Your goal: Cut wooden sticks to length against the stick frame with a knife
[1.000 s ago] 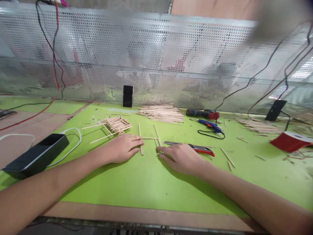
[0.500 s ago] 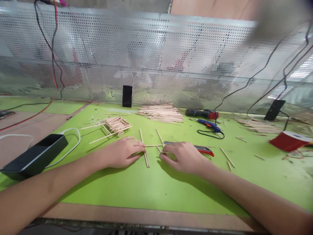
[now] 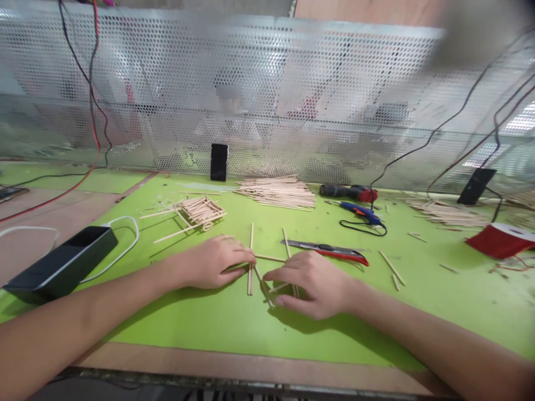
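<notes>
My left hand (image 3: pixel 217 262) rests on the green tabletop, its fingertips closed on a thin wooden stick (image 3: pixel 251 236). From that stick a crosspiece (image 3: pixel 271 258) runs right to a second long stick (image 3: pixel 285 240), forming an H-like frame. My right hand (image 3: pixel 313 281) curls over the right side of this frame and partly hides it. Its index finger touches a slanting stick (image 3: pixel 267 296), and a short stick (image 3: pixel 279 288) shows between finger and thumb. Whether these sticks are joined I cannot tell. Just behind the right hand lies a red utility knife (image 3: pixel 346 254).
A small stick-built cart shape (image 3: pixel 200 213) stands back left, near a dark box (image 3: pixel 62 264) with a white cable. Behind are a stick pile (image 3: pixel 276 192), a phone (image 3: pixel 219 162), a blue glue gun (image 3: pixel 361 213) and a red spool (image 3: pixel 497 240). A perforated metal screen (image 3: pixel 175 111) closes the back.
My right hand has moved slightly toward me, uncovering the knife. The frame's right side has come nearer, and the slanting stick now shows between my hands. The left hand stays on its stick.
</notes>
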### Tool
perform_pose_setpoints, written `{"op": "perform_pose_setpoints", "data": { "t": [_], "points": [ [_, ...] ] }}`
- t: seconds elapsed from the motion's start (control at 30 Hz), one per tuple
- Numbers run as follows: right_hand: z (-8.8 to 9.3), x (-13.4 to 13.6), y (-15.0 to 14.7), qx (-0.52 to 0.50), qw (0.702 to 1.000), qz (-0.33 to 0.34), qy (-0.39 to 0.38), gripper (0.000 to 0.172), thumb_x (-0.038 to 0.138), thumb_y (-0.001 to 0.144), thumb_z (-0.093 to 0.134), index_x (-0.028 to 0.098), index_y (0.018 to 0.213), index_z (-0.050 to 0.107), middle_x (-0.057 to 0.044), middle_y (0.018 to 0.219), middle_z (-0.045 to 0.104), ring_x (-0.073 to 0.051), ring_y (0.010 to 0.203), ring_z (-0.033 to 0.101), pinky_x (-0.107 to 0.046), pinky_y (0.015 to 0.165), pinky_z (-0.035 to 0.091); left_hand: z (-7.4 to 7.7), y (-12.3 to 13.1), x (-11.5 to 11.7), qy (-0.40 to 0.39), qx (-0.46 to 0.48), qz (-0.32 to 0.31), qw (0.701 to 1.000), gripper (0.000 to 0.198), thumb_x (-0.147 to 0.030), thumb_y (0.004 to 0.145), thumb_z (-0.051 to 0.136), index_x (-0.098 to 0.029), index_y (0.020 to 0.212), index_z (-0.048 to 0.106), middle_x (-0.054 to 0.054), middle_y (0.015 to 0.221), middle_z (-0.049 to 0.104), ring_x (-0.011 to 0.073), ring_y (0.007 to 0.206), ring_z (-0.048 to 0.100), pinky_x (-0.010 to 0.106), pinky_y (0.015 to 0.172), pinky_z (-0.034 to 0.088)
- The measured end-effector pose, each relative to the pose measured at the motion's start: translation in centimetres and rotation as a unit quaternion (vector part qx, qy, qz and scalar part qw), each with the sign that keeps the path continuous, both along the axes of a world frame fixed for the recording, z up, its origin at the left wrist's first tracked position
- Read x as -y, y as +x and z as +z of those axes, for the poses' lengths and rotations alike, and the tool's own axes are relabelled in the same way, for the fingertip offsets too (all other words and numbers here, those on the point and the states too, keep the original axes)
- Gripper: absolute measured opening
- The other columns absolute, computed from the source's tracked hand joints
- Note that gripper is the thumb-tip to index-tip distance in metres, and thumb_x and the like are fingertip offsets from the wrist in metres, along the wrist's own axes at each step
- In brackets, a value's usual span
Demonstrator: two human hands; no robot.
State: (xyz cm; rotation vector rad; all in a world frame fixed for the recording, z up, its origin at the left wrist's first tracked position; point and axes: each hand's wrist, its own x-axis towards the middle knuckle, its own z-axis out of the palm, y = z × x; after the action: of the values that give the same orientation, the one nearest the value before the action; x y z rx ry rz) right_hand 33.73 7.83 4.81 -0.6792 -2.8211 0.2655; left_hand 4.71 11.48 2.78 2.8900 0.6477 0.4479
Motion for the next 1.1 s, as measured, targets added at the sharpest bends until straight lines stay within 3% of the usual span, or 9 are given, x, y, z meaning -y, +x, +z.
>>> {"op": "perform_pose_setpoints", "data": {
  "t": [0.2,0.43,0.6,0.7,0.9,1.1],
  "points": [
    [-0.5,0.2,-0.3,0.004,0.998,0.058,0.017,0.035,0.034,0.107,0.049,0.022,0.123,0.079,-0.003,0.074,0.076,-0.017,0.059,0.061,-0.033,0.059,0.035,0.3,0.0,0.1,-0.012,0.000,0.005,1.000,0.026,-0.035,0.105,0.066,-0.019,0.126,0.070,0.009,0.127,0.077,0.0260,0.113,0.072,0.040,0.099,0.053],
    [-1.1,0.2,-0.3,-0.016,0.999,0.024,0.035,0.032,0.036,0.107,0.054,0.022,0.128,0.075,-0.002,0.075,0.075,-0.017,0.058,0.063,-0.032,0.056,0.032,0.2,0.2,0.2,-0.020,0.011,-0.023,0.999,0.026,-0.036,0.104,0.069,-0.021,0.125,0.071,0.008,0.124,0.078,0.0248,0.110,0.072,0.038,0.099,0.051],
    [-1.6,-0.1,-0.1,-0.036,0.998,-0.037,0.041,0.022,0.040,0.103,0.070,0.019,0.107,0.076,0.000,0.073,0.074,-0.016,0.060,0.066,-0.030,0.058,0.033,0.0,0.1,0.2,-0.020,0.017,-0.034,0.999,0.031,-0.037,0.105,0.067,-0.019,0.130,0.070,0.008,0.117,0.079,0.0257,0.104,0.072,0.039,0.095,0.051],
    [-1.8,-0.3,-0.1,-0.044,0.998,-0.036,0.034,0.018,0.037,0.104,0.068,0.021,0.100,0.077,0.000,0.080,0.077,-0.016,0.065,0.069,-0.030,0.061,0.036,0.0,0.1,0.1,-0.016,0.024,-0.038,0.999,0.031,-0.037,0.105,0.067,-0.018,0.129,0.071,0.009,0.115,0.079,0.0263,0.103,0.072,0.039,0.094,0.050],
    [-1.5,0.0,-0.4,0.001,0.999,-0.020,0.038,0.028,0.034,0.107,0.057,0.022,0.124,0.077,-0.003,0.079,0.078,-0.017,0.061,0.068,-0.032,0.059,0.031,-0.1,0.2,0.0,-0.006,0.040,-0.054,0.998,0.026,-0.038,0.105,0.068,-0.019,0.121,0.075,0.006,0.110,0.082,0.0242,0.098,0.073,0.039,0.095,0.050],
    [-1.0,0.3,-0.5,0.016,0.999,-0.028,0.018,0.035,0.035,0.108,0.053,0.024,0.134,0.074,-0.003,0.077,0.078,-0.017,0.057,0.065,-0.032,0.057,0.029,-0.3,0.0,-0.3,0.024,0.050,-0.087,0.995,0.024,-0.037,0.107,0.064,-0.026,0.122,0.079,0.007,0.121,0.081,0.0229,0.098,0.074,0.038,0.091,0.049]
  ]
}}
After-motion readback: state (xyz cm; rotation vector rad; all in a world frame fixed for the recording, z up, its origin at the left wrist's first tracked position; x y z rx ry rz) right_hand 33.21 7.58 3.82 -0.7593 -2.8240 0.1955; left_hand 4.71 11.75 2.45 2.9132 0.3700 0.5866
